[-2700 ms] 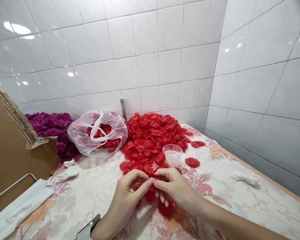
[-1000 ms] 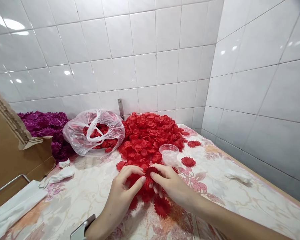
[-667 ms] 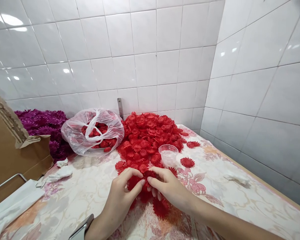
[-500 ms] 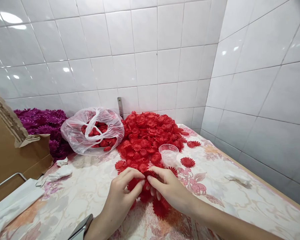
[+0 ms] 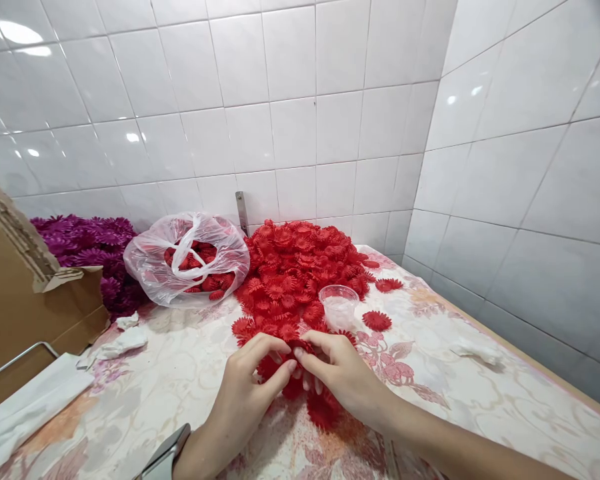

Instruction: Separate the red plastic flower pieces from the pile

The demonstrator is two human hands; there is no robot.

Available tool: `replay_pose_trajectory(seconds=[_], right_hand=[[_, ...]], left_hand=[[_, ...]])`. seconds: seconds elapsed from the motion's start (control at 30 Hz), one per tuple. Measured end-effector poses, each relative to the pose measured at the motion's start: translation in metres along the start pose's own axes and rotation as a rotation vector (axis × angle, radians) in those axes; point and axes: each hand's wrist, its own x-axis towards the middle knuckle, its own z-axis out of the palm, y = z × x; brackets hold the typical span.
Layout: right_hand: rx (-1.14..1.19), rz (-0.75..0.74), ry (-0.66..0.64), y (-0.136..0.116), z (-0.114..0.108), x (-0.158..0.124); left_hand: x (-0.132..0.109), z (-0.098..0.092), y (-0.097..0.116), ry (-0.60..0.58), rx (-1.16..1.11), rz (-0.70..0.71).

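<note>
Between my two hands is a red artificial flower (image 5: 301,346), pinched at its edges and partly hidden by the fingers. My left hand (image 5: 257,377) is closed on its left side, thumb and index finger together. On the other side my right hand (image 5: 337,373) grips it with thumb and fingers. More red flower heads (image 5: 300,267) lie heaped just beyond the hands. One loose red flower (image 5: 324,408) rests on the cloth below my right hand. A clear plastic cup (image 5: 339,308) with whitish contents stands behind that hand.
A knotted clear plastic bag (image 5: 145,263) of red pieces sits left of the heap. Purple flowers (image 5: 87,243) are piled behind a cardboard box (image 5: 30,320). White crumpled tissue (image 5: 120,343) lies on the floral tablecloth (image 5: 180,380). Tiled walls (image 5: 290,133) close off the back and right.
Both hands stay at nearly the same spot, still pinching the red flower, with small finger movements. The view has shifted slightly.
</note>
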Motion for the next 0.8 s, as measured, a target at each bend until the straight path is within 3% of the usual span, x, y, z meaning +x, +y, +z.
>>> replay_pose_trajectory(seconds=[0.27, 0.43, 0.63, 0.8], right_hand=[[-0.055, -0.048, 0.092, 0.0042, -0.0010, 0.0023], [-0.032, -0.089, 0.063, 0.0007, -0.0036, 0.0035], [0.356, 0.028, -0.075, 0.0058, -0.0006, 0.0065], [0.529, 0.002, -0.095, 0.0065, 0.0023, 0.0056]], left_hand=[[0.0000, -0.0004, 0.0044, -0.028, -0.075, -0.066], [0.0008, -0.0015, 0.0060, -0.067, -0.176, -0.072], [0.0068, -0.0008, 0.0036, -0.191, -0.768, -0.323], [0.0083, -0.0011, 0.0029, -0.185, -0.937, -0.390]])
